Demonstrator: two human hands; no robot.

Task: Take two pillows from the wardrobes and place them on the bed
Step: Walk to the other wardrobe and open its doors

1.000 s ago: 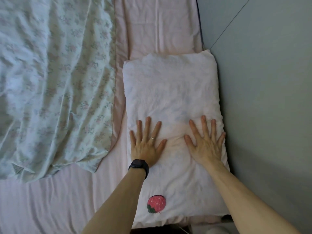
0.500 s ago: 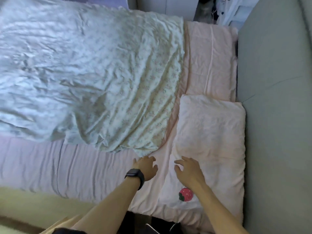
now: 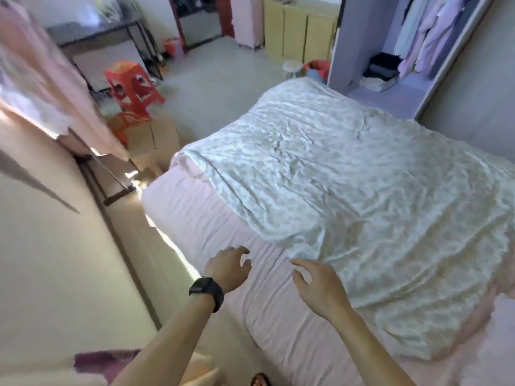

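Left hand: left hand (image 3: 228, 267), empty, fingers loosely curled above the pink-sheeted bed (image 3: 223, 232).
Right hand: right hand (image 3: 320, 285), empty, fingers spread.
Pillows: none in view.
Next: probably walk to the open lilac wardrobe (image 3: 390, 65) beyond the bed.

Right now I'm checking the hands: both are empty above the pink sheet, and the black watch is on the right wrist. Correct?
Not quite. The head view shows the black watch on the left wrist, behind the left hand. The rest holds: both hands, including the right hand, are empty above the pink sheet.
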